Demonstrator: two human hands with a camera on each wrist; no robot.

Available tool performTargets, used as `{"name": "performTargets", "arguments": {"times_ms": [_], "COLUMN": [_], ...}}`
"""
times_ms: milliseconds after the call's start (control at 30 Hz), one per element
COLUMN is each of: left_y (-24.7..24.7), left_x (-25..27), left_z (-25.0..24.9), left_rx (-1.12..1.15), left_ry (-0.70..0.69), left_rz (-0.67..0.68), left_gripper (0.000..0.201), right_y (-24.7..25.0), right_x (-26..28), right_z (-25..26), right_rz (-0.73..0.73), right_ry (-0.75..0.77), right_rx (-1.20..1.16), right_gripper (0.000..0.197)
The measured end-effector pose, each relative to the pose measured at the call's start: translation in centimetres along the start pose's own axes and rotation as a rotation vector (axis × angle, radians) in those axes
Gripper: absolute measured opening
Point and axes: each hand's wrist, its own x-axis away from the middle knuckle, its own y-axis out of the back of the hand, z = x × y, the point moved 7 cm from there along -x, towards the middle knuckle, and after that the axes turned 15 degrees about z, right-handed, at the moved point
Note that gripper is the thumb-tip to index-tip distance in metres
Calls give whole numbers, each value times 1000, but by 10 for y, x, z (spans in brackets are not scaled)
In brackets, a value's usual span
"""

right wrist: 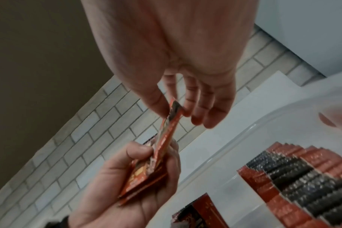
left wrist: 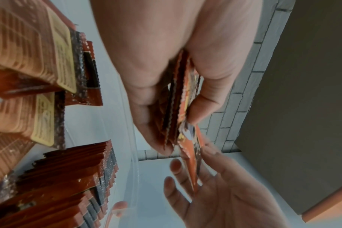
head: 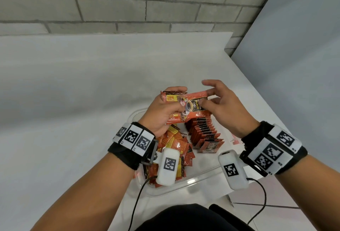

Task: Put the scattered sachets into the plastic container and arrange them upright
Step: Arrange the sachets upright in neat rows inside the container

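Observation:
My left hand [head: 163,109] grips a small stack of orange-red coffee sachets [head: 185,107] above the clear plastic container [head: 185,184]. My right hand [head: 217,100] pinches the right end of the front sachet [right wrist: 171,121] between thumb and fingers; the other fingers spread. In the left wrist view the stack of sachets [left wrist: 178,111] sits edge-on between thumb and fingers of the left hand [left wrist: 166,92], with the right hand [left wrist: 215,192] below. Inside the container a row of upright sachets [head: 204,133] leans along the right side, and loose sachets [head: 174,147] lie heaped at the left.
The container rests near the front edge of a white table [head: 73,101]. A grey brick wall [head: 128,4] runs behind, a pale panel [head: 294,46] at right. Cables [head: 139,197] hang from the wrist cameras. Something red and white [head: 234,140] lies right of the container.

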Motion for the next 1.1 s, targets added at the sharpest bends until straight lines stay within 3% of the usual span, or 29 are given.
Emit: {"name": "performTargets", "arguments": {"times_ms": [100,200,333,500,667,967,1100], "left_y": [0,1,9,10,8,8,7], "left_x": [0,0,2,1,0,2,2], "left_z": [0,0,3,4,5,4,3], "left_rx": [-13,18,4,-10,-21,-23,-18], "left_ry": [-6,18,62,81,91,100,102], "left_rz": [6,-23,-91,-95,-99,-113,-101], "left_gripper": [46,39,25,20,20,19,19], "right_y": [0,10,23,-1,-13,-25,-30], "right_x": [3,10,26,45,41,31,33], "right_z": [-11,-10,-13,-34,-55,-55,-62], "right_rz": [60,89,182,403,446,393,410], "right_ry": [-95,-37,-3,32,-102,-38,24], "right_rx": [-142,-152,185,634,976,1243,1262], "right_gripper": [17,10,12,31,9,11,36]}}
